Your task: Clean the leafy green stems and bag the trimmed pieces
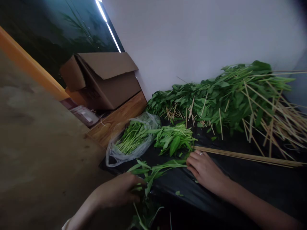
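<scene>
A few stalks of leafy greens, which look like water spinach (165, 166), lie across the black plastic sheet near its front edge. My right hand (202, 166), with a ring on one finger, is closed at their stem end, close to a bundle of thin bamboo sticks (240, 155). At the table's front edge my left hand (121, 189) is curled, with bits of green showing at its fingers; its fingertips are partly hidden. Below it, more leaves and stems (144, 212) hang in shadow. Just behind the stalks sits a heap of cut greens (176, 138).
A clear plastic bag (112, 159) of cut stems stands at the left of the sheet (172, 188). A long pile of greens (216, 92) and scattered sticks (285, 127) lines the wall. An open cardboard box (115, 88) rests on a wooden surface (124, 110) behind.
</scene>
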### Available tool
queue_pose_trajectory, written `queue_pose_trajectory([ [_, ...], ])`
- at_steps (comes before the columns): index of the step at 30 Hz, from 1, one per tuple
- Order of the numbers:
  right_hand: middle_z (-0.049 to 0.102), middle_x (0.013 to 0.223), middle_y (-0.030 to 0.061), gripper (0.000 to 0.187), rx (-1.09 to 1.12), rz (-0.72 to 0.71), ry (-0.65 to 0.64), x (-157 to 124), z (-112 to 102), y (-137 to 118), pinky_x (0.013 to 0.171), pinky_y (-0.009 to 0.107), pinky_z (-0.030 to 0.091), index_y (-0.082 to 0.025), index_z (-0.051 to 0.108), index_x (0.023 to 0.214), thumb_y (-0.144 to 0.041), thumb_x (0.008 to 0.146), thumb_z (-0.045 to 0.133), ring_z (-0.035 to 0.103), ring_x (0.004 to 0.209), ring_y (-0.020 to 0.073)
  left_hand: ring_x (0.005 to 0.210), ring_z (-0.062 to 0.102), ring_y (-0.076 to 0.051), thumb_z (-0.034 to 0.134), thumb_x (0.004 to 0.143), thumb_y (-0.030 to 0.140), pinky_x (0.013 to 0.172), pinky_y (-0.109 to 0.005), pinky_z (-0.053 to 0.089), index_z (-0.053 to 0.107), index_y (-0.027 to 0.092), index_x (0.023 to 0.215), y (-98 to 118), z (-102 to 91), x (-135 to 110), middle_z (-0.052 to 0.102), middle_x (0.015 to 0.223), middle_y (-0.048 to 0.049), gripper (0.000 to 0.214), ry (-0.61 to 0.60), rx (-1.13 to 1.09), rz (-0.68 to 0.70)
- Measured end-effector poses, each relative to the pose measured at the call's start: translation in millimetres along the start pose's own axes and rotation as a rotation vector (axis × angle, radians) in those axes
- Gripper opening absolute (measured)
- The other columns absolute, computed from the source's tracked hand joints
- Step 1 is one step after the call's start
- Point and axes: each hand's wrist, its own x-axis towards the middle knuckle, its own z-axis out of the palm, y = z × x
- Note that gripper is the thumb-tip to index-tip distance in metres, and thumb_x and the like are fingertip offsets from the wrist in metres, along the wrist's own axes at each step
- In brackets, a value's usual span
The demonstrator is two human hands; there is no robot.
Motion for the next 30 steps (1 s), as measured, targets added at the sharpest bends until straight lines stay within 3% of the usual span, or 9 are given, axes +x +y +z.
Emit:
queue_pose_trajectory([
  [3,0.062,0.081,0.0027,0.012,0.057,0.048,0.068,1,-1,8,0.073,0.035,0.041,-0.022,0.056,0.082,-0.016,0.091,0.049,0.057,0.081,0.0202,0.081,0.063,-0.016,0.054,0.086,0.025,0.075,-0.023,0.044,0.072,0.023,0.094,-2,0.9,9,0.071,0.087,-0.0006,0.020,-0.002,-0.106,-0.012],
  [6,0.063,0.080,0.0024,0.013,0.105,0.149,0.163,3,-4,20,0.070,0.034,0.040,-0.022,0.054,0.088,-0.021,0.095,0.044,0.059,0.076,0.0194,0.076,0.059,-0.014,0.044,0.093,0.033,0.072,-0.022,0.044,0.069,0.019,0.086,-2,-0.8,19,0.068,0.081,-0.0006,0.030,0.095,-0.217,0.007],
  [8,0.062,0.078,0.0020,0.014,0.119,0.198,0.216,4,-6,27,0.068,0.034,0.040,-0.022,0.054,0.089,-0.024,0.096,0.043,0.058,0.072,0.0192,0.078,0.059,-0.015,0.043,0.093,0.038,0.073,-0.023,0.045,0.067,0.018,0.085,-2,-0.5,27,0.067,0.083,-0.0016,0.032,0.238,-0.280,0.010],
  [11,0.063,0.077,0.0020,0.014,0.104,0.212,0.270,5,-7,33,0.068,0.034,0.040,-0.023,0.054,0.089,-0.026,0.096,0.042,0.059,0.071,0.0195,0.080,0.060,-0.017,0.049,0.089,0.041,0.073,-0.025,0.046,0.068,0.018,0.083,-1,-0.8,37,0.067,0.083,-0.0035,0.031,0.544,-0.360,-0.042],
  [16,0.065,0.079,0.0021,0.014,0.072,0.188,0.287,5,-7,34,0.070,0.034,0.039,-0.023,0.054,0.089,-0.027,0.096,0.043,0.060,0.072,0.0198,0.065,0.056,-0.015,0.058,0.081,0.041,0.057,-0.023,0.044,0.069,0.018,0.085,6,-10.1,46,0.062,0.071,-0.0012,0.026,1.026,-0.431,-0.090],
  [21,0.064,0.078,0.0022,0.015,0.021,0.180,0.305,5,-12,30,0.071,0.035,0.038,-0.022,0.055,0.089,-0.027,0.097,0.043,0.059,0.073,0.0200,0.065,0.056,-0.014,0.056,0.085,0.040,0.055,-0.022,0.043,0.068,0.020,0.100,19,-21.2,49,0.062,0.068,0.0002,0.028,1.305,-0.430,-0.089],
  [24,0.063,0.076,0.0022,0.016,-0.006,0.185,0.323,6,-16,27,0.071,0.035,0.037,-0.021,0.055,0.088,-0.027,0.097,0.043,0.058,0.072,0.0202,0.066,0.057,-0.014,0.058,0.085,0.037,0.056,-0.022,0.043,0.070,0.020,0.095,27,-21.6,54,0.065,0.072,-0.0002,0.023,1.289,-0.365,-0.055],
  [28,0.063,0.075,0.0019,0.015,-0.026,0.154,0.324,7,-19,23,0.073,0.035,0.036,-0.020,0.055,0.087,-0.024,0.097,0.043,0.058,0.072,0.0199,0.073,0.062,-0.015,0.061,0.085,0.032,0.067,-0.024,0.045,0.073,0.020,0.090,30,-6.4,75,0.070,0.080,-0.0022,0.017,0.932,-0.195,0.097],
  [30,0.063,0.076,0.0019,0.013,-0.030,0.131,0.318,7,-19,22,0.075,0.035,0.036,-0.020,0.055,0.088,-0.023,0.096,0.044,0.058,0.074,0.0196,0.073,0.062,-0.015,0.060,0.087,0.029,0.069,-0.025,0.045,0.074,0.021,0.092,26,5.6,88,0.069,0.079,-0.0031,0.017,0.823,-0.071,0.148],
])
